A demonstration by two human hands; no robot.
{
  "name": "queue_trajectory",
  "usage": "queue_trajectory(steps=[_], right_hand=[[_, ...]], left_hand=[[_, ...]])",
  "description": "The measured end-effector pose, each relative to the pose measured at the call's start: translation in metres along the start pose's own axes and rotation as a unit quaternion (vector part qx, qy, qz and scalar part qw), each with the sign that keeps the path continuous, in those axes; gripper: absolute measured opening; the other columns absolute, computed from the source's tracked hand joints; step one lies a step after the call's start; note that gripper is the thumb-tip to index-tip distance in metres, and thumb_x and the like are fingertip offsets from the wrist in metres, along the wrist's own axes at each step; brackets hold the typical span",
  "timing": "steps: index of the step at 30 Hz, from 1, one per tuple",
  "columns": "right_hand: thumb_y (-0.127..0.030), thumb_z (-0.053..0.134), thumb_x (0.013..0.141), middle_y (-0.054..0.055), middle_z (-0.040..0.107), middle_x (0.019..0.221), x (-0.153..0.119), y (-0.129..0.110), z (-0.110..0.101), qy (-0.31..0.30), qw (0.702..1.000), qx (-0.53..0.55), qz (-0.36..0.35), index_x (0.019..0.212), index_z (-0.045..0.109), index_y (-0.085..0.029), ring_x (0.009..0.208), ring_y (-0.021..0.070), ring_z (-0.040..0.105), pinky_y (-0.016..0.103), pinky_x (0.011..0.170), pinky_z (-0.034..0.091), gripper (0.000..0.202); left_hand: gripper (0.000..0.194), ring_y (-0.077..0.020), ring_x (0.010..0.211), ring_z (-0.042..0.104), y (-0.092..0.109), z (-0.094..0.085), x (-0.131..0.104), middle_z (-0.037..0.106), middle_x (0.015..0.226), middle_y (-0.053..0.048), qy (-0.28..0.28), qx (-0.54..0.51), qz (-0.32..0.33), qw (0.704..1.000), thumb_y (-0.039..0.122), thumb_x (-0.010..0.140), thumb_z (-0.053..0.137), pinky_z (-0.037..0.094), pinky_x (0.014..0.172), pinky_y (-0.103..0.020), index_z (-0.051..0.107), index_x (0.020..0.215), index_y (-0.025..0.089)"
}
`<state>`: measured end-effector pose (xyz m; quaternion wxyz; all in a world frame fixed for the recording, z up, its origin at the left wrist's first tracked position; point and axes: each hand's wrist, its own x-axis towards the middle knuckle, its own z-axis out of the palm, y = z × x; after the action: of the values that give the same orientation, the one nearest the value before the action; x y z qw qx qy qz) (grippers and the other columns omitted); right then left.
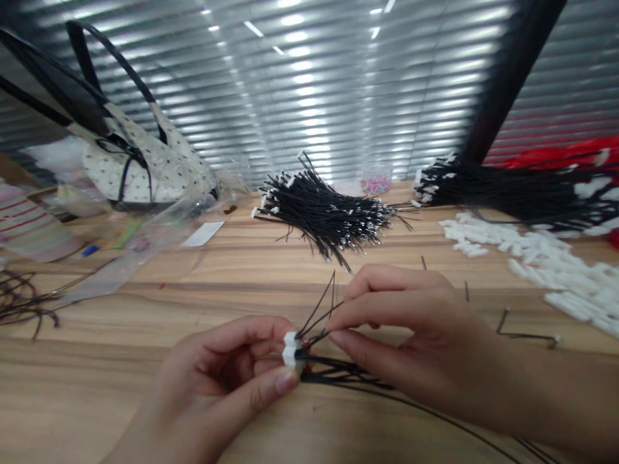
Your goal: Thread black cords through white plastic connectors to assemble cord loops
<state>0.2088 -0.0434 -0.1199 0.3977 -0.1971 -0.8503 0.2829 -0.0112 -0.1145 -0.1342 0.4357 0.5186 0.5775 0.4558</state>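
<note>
Now white connectors lie between left fingers.

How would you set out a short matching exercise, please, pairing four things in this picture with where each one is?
Things
1. Spotted bag
2. White connector
3. Loose white pieces
4. Middle bundle of black wires

Places
A. Right side of the table
B. Centre, towards the back
C. Held in the left hand
D. Back left

Pairs: Spotted bag, D; White connector, C; Loose white pieces, A; Middle bundle of black wires, B.
</note>
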Motion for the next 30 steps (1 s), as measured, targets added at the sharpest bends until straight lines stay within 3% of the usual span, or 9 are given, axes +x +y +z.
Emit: queue_trajectory(steps=[23,30], right_hand=[[-0.008,0.061,0.088,0.006,0.065,0.073,-0.006,0.006,0.01,0.056,0.997,0.003,-0.045,0.081,0.071,-0.01,0.067,0.0117,0.059,0.022,0.06,0.047,0.012],[-0.011,0.062,0.088,0.005,0.064,0.071,-0.005,0.004,0.01,0.044,0.999,-0.009,-0.004,0.081,0.072,-0.01,0.066,0.0118,0.058,0.023,0.059,0.046,0.013]], left_hand=[[0.018,-0.0145,0.069,0.074,0.002,0.002,0.007,0.079,0.075,0.001,-0.071,-0.109,-0.033,0.991,0.018,0.068,0.086,0.058,0.063,-0.014,0.081,0.082,0.027],[0.018,-0.0109,0.064,0.072,0.008,0.004,0.008,0.078,0.071,0.002,-0.077,-0.115,-0.037,0.99,0.018,0.065,0.088,0.055,0.061,-0.011,0.082,0.079,0.027]])
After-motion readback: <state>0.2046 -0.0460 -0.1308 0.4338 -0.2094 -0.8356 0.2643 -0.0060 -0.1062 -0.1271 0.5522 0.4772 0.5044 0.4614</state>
